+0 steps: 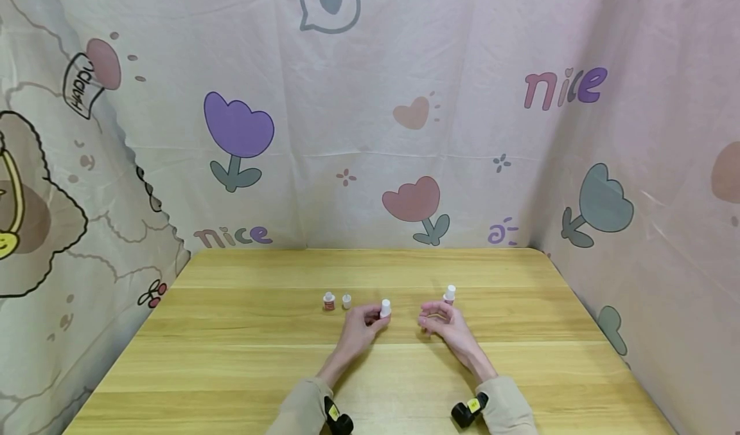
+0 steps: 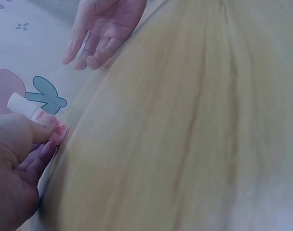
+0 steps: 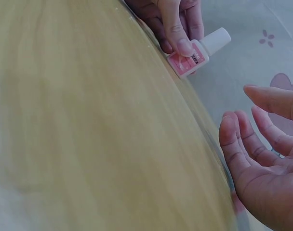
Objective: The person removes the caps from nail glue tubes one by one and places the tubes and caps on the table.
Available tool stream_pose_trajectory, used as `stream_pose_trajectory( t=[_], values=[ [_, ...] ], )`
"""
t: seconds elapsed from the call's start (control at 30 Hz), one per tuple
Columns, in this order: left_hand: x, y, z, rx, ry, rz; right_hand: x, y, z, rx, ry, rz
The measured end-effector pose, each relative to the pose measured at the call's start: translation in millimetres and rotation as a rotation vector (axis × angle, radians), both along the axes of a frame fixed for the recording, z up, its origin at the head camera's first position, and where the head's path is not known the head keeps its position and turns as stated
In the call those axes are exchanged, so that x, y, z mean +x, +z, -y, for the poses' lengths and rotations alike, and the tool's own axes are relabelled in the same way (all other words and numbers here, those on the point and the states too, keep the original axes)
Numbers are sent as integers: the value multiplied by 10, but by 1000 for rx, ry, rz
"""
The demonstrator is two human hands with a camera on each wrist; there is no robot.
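My left hand (image 1: 357, 333) pinches a small white-capped bottle (image 3: 189, 60) with a pink label between thumb and fingers, low over the table. In the right wrist view that bottle leans, cap toward the upper right. My right hand (image 1: 453, 337) holds nothing; its fingers are bent loosely, thumb apart from them. Just beyond it stands a second white-capped bottle (image 1: 451, 291), its lower part hidden by the hand. Left of my left hand stands a small red-labelled bottle (image 1: 329, 302) that looks uncapped, with a loose white cap (image 1: 347, 301) beside it.
The wooden table (image 1: 381, 268) has its back edge against a printed cloth (image 1: 352, 101), which also hangs at both sides. Black wrist cameras are strapped over the beige sleeves (image 1: 509, 404).
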State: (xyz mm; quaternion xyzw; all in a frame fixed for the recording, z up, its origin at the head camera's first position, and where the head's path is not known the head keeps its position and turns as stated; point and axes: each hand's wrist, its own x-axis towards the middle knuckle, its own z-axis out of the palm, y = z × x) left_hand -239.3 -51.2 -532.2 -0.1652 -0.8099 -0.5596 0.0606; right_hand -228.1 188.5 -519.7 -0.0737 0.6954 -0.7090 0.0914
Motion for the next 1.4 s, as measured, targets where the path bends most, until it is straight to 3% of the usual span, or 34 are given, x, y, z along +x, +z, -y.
stream_pose_trajectory(
  t=[0.17,0.43,0.63,0.87,1.1,1.4],
  values=[
    [19,3,46,-15,-20,4,-6,-14,13,0,4,-6],
    [29,24,145,-50,-108,52,0,-16,29,12,18,-15],
    [23,35,197,-38,-156,41,6,-3,73,8,18,5],
    [4,15,187,1,-124,56,10,6,108,14,33,4],
    [-1,34,151,-12,-78,60,12,16,129,5,52,-5],
    [-9,29,135,-2,-61,61,4,12,145,6,64,-18]
  ],
)
